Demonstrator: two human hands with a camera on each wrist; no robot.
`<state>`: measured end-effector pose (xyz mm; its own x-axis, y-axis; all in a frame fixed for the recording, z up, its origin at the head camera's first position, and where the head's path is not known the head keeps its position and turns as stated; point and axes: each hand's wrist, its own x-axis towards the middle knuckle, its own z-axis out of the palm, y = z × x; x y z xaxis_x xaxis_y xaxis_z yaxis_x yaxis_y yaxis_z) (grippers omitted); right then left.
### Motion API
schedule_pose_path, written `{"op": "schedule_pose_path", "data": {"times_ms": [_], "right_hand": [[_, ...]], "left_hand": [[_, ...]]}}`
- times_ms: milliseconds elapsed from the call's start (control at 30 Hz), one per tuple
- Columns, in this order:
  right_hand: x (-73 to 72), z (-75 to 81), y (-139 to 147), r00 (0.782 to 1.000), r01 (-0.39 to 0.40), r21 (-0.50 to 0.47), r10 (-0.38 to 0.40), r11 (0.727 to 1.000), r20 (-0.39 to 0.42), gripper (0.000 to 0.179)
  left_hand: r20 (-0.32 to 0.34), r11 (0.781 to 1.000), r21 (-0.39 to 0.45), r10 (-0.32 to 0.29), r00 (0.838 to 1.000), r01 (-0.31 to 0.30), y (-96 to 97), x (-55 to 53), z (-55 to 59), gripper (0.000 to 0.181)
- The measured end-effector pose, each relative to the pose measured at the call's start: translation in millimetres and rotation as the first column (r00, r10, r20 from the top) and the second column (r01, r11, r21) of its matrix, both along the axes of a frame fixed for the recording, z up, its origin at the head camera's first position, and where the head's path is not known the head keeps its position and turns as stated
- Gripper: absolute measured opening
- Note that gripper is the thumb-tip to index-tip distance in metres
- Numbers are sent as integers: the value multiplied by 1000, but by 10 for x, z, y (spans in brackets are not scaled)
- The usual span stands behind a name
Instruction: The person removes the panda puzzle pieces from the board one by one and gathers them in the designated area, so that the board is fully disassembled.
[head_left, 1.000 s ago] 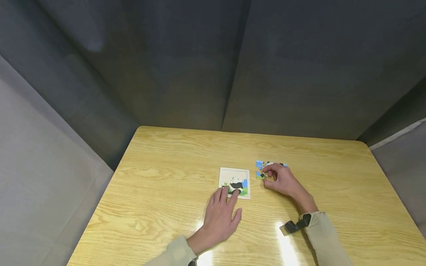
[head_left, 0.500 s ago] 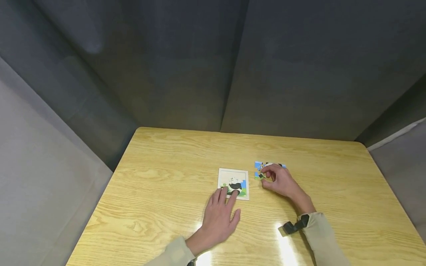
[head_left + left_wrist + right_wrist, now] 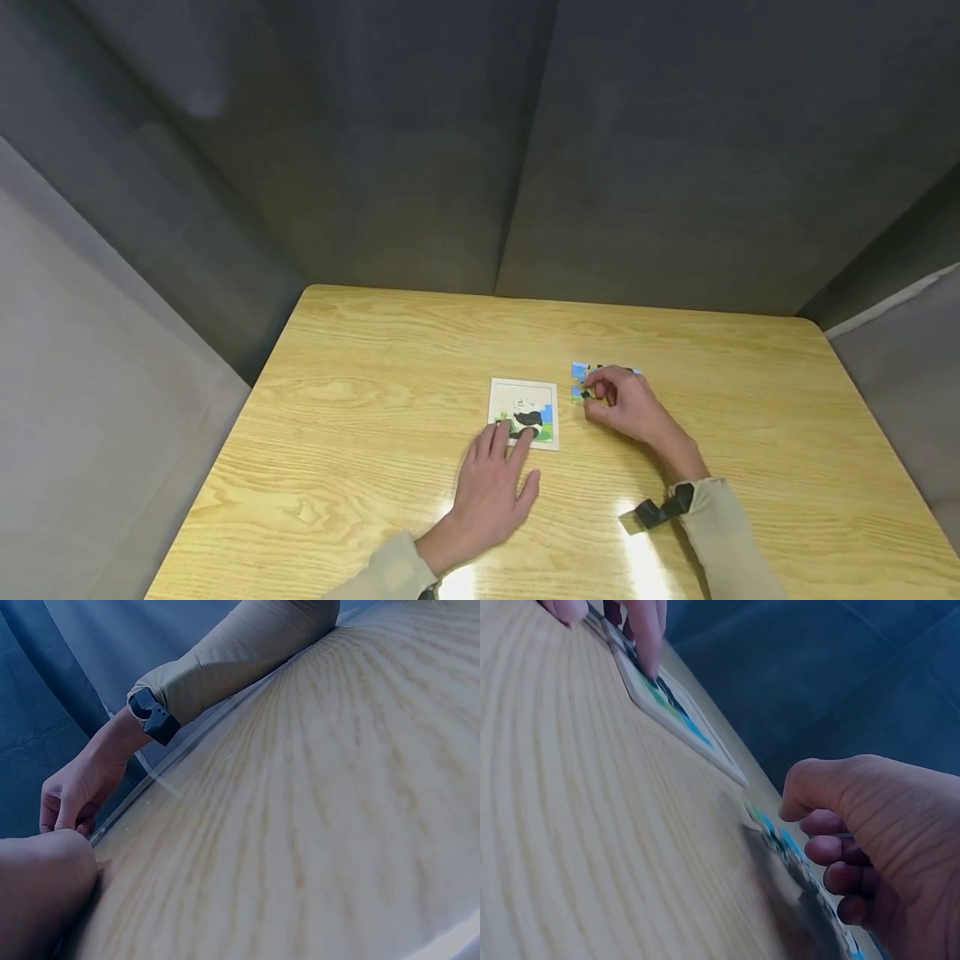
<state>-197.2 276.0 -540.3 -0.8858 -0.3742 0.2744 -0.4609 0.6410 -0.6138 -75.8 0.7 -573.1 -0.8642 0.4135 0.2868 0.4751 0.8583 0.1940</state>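
In the head view, my left hand (image 3: 491, 492) lies flat with outstretched fingertips on a square panda jigsaw puzzle in a pale frame (image 3: 522, 385). Its lower part is filled with black, white, green and blue pieces; bare board shows above. My right hand (image 3: 626, 404) is to the right, thumb and forefinger curled at a small green-and-black puzzle piece (image 3: 587, 395) by the near left of a loose group. In the right wrist view, the right hand (image 3: 885, 840) has its fingertips right at the loose puzzle pieces (image 3: 787, 844), partly hiding them.
A wood-grain table (image 3: 360, 358) carries everything, with dark curtains (image 3: 405, 167) rising behind its far edge. More blue puzzle pieces (image 3: 581, 369) lie just beyond the right hand. A black wrist strap (image 3: 663, 507) sits at the right sleeve.
The right thumb and forefinger have shifted slightly left over the small piece. The left hand stays on the framed puzzle; the whole head view has drifted a little.
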Motion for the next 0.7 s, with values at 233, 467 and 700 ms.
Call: {"op": "schedule_pose_path", "data": {"times_ms": [233,467,700], "right_hand": [[90,72,-221,998,-68,-16,68,998,18,21],[205,105,-580,986,-164,-24,164,986,25,22],[244,102,-834,976,-215,39,213,976,53,25]], "left_hand": [[-4,1000,-5,-3,1000,3,0,-6,21,57],[35,999,-43,18,999,-16,-1,-6,44,58],[48,998,-63,16,999,-13,4,7,21,59]]}}
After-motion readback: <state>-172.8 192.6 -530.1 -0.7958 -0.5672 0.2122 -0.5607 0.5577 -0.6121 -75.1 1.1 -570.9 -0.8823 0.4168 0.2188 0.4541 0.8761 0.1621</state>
